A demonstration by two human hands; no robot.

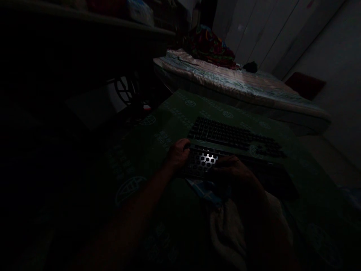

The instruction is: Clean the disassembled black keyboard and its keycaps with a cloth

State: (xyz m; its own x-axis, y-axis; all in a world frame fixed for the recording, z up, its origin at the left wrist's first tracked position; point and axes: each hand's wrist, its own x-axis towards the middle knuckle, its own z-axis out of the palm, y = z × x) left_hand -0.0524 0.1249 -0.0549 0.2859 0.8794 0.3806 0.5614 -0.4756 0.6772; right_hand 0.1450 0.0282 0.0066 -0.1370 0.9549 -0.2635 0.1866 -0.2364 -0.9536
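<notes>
A black keyboard body (pixel 272 175) lies across the green-covered table (pixel 166 150), and light glints off the bare key openings at its left part. My left hand (pixel 178 152) grips its left end, with the thumb on the top edge. Over the openings, my right hand (pixel 232 169) is bent with the fingers drawn together; darkness hides whatever may be between them. Just behind the body, loose black keycaps (pixel 225 134) are laid out in rows like a keyboard. A blue checked cloth (pixel 207 192) and a pale cloth (pixel 228 226) lie under and in front of my right hand.
Beyond the table stands a bed (pixel 220 77) with a bundle of patterned red fabric (pixel 210 45) on it. At the left is a raised shelf or tabletop (pixel 93 17) with items on it. A cable (pixel 293 216) runs at the right. The room is very dark.
</notes>
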